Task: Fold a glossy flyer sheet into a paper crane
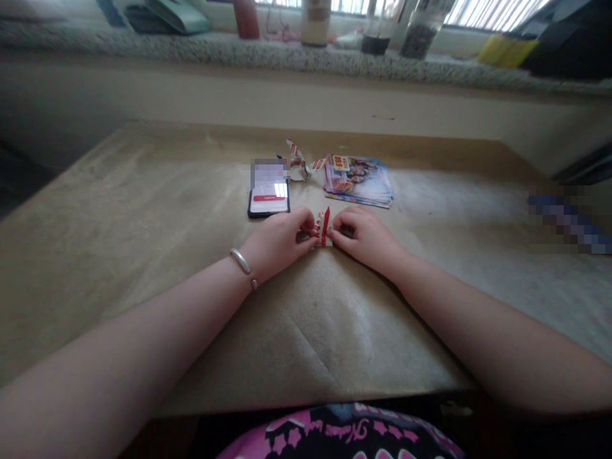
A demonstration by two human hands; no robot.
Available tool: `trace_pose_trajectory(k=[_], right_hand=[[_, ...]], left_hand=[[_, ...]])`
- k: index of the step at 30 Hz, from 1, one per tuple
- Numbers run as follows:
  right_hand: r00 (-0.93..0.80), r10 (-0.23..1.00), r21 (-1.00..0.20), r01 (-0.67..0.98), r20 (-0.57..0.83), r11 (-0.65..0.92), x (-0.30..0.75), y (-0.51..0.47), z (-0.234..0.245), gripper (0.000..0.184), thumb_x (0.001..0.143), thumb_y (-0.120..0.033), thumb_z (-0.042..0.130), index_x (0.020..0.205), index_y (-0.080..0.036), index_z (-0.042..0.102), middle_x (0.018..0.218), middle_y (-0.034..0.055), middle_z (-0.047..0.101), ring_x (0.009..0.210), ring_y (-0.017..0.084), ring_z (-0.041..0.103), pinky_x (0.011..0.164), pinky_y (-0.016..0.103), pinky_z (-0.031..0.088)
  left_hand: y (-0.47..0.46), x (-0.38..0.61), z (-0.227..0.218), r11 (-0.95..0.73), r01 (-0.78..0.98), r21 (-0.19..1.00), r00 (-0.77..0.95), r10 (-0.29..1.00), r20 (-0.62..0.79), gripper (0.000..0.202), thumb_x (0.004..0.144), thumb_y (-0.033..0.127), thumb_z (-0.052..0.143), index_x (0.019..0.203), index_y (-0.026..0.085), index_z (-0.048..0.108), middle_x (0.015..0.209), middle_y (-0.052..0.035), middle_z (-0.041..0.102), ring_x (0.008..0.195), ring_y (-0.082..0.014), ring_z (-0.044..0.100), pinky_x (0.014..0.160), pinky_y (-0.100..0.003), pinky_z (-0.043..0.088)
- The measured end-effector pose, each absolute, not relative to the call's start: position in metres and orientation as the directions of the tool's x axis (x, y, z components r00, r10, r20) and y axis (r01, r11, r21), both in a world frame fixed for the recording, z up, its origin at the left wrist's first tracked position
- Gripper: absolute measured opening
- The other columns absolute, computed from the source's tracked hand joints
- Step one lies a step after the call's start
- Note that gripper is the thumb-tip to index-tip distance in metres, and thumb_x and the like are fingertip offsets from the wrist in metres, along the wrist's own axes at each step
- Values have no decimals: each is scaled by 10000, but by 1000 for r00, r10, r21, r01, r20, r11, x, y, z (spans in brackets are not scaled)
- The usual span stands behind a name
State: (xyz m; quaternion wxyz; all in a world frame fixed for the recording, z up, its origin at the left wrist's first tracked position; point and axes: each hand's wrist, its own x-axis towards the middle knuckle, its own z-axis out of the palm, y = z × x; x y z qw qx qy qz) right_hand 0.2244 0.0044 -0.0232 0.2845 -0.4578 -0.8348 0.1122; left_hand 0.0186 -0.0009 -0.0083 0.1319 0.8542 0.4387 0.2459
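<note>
A small folded piece of red-and-white printed paper (324, 231) is pinched between both hands, low over the table. My left hand (282, 237), with a silver bangle at the wrist, is closed on its left edge. On the right edge, my right hand (367, 234) grips it with thumb and bent fingers. Part of the paper is hidden by the fingertips. Just beyond the left hand lies a phone (269, 197) with a lit screen. Printed leaflets in a stack (361, 182) lie beyond the right hand. Between them is a folded paper figure (302, 164) in white and red.
The table (191, 357) has a tan, creased covering. Behind it, a granite windowsill (268, 54) carries bottles and jars, including a red container (246, 18) and a yellow item (507, 50). A blurred-out blue object (568, 220) is at the right edge.
</note>
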Motion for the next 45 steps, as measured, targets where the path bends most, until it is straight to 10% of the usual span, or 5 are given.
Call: trace_pose_trajectory(k=[20, 26, 45], right_hand=[[-325, 891, -529, 719, 316, 450, 224, 2, -23, 117, 783, -296, 651, 732, -197, 616, 715, 24, 640, 684, 167, 544, 646, 302, 401], [-304, 896, -577, 687, 325, 442, 224, -4, -23, 264, 789, -277, 662, 1038, -204, 614, 821, 11, 668, 681, 143, 566, 644, 279, 427], [-594, 729, -180, 719, 342, 671, 227, -14, -8, 142, 887, -295, 613, 855, -193, 706, 928, 65, 694, 886, 213, 595, 740, 316, 440]], left_hand=[[-2, 6, 1, -824, 553, -125, 810, 496, 313, 163, 928, 226, 537, 909, 214, 699, 881, -7, 750, 749, -158, 685, 611, -240, 438], [0, 6, -1, -817, 568, -103, 784, 499, 370, 207, 946, 238, 509, 973, 242, 714, 876, 10, 751, 718, -134, 679, 590, -224, 437], [4, 10, -8, -837, 542, 73, 771, 530, 353, 280, 978, 268, 467, 1048, 219, 734, 976, -58, 676, 779, -129, 597, 689, -229, 459]])
